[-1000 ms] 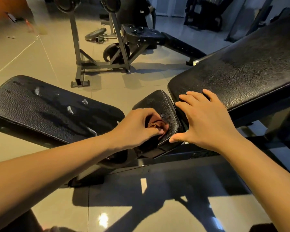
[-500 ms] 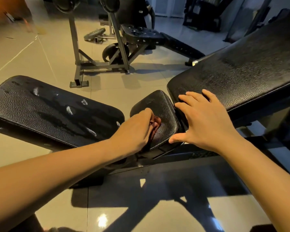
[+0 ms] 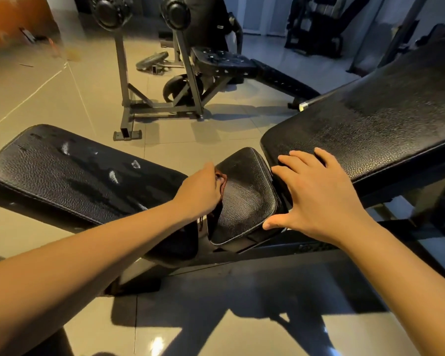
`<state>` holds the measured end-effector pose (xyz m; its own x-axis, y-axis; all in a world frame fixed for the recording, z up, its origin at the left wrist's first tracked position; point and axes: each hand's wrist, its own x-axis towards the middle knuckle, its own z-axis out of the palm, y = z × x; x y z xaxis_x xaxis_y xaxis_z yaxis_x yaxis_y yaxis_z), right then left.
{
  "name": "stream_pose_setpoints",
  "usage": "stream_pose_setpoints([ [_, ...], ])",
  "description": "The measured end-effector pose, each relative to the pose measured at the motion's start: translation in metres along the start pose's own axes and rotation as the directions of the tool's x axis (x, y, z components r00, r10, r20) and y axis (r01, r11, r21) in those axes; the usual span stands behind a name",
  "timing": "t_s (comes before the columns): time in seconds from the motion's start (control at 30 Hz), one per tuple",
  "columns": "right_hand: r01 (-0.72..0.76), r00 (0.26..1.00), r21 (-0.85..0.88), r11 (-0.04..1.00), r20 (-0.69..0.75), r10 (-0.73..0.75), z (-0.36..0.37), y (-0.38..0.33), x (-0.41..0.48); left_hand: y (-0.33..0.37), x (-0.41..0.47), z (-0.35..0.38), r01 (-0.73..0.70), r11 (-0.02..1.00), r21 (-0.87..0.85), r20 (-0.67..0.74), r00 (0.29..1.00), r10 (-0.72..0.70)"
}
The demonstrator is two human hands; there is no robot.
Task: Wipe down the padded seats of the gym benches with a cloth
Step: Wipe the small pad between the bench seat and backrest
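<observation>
Fingers [image 3: 297,160] of the right hand [image 3: 319,199] spread wide on the lower edge of the back pad [image 3: 370,129]; left hand [image 3: 198,191] grips the cloth [image 3: 222,179] against the left edge of the seat pad [image 3: 244,201]

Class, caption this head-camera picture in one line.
Left hand holds a cloth against the small seat pad; open right hand rests alongside.

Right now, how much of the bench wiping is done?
The long left pad shows damp streaks, so it looks wiped. The left hand grips a brown cloth against the small middle seat pad; the right hand rests on the inclined backrest pad. That pad and the far bench may remain.
</observation>
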<state>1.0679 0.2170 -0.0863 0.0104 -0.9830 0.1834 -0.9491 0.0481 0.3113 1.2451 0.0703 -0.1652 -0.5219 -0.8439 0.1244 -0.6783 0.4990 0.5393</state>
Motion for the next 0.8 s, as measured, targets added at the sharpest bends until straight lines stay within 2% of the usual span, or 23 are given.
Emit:
stream_pose_setpoints([
  [0.03,-0.002,1.000,-0.004,1.000,0.003,0.002,0.000,0.000,0.000,-0.004,0.005,0.000,0.044,0.999,-0.002,0.007,0.999,-0.044],
  [0.1,-0.004,1.000,-0.006,1.000,0.010,0.004,0.000,0.000,0.000,0.009,0.001,-0.004,0.005,0.999,-0.033,0.027,1.000,-0.004],
  [0.17,0.000,1.000,-0.013,1.000,0.016,0.000,-0.002,0.001,0.000,0.038,-0.017,-0.007,-0.153,0.984,-0.089,0.031,0.987,0.156],
  [0.23,0.008,1.000,-0.026,1.000,0.008,-0.008,-0.001,0.002,0.000,0.064,-0.032,-0.005,-0.326,0.938,-0.120,0.043,0.942,0.333],
  [0.27,0.016,1.000,-0.033,0.999,0.008,-0.016,0.000,0.002,0.000,0.070,-0.033,-0.002,-0.373,0.922,-0.107,0.023,0.926,0.377],
  [0.33,0.019,1.000,-0.029,0.999,0.006,-0.019,0.001,0.002,0.001,0.061,-0.022,0.001,-0.344,0.937,-0.066,-0.051,0.939,0.341],
  [0.43,0.006,1.000,-0.017,1.000,0.013,-0.006,-0.001,0.001,0.001,0.025,0.009,0.000,-0.109,0.994,-0.024,-0.062,0.992,0.108],
  [0.5,0.000,1.000,-0.012,1.000,0.021,0.000,-0.002,0.001,0.001,0.012,0.016,0.000,-0.025,1.000,-0.012,-0.052,0.998,0.024],
  [0.6,-0.001,1.000,-0.016,1.000,0.028,0.001,-0.003,0.001,0.000,0.029,0.002,-0.002,-0.104,0.992,-0.076,-0.074,0.992,0.098],
  [0.67,-0.001,0.999,-0.021,1.000,0.037,0.002,-0.003,0.001,-0.001,0.045,-0.014,-0.002,-0.235,0.964,-0.128,-0.087,0.971,0.225],
  [0.73,0.001,0.999,-0.030,1.000,0.040,0.000,-0.003,0.001,-0.001,0.047,-0.020,0.001,-0.339,0.937,-0.082,-0.100,0.939,0.330],
  [0.8,0.002,0.999,-0.026,1.000,0.034,-0.001,-0.003,0.000,0.000,0.035,-0.011,0.003,-0.293,0.956,-0.027,-0.091,0.953,0.289],
])
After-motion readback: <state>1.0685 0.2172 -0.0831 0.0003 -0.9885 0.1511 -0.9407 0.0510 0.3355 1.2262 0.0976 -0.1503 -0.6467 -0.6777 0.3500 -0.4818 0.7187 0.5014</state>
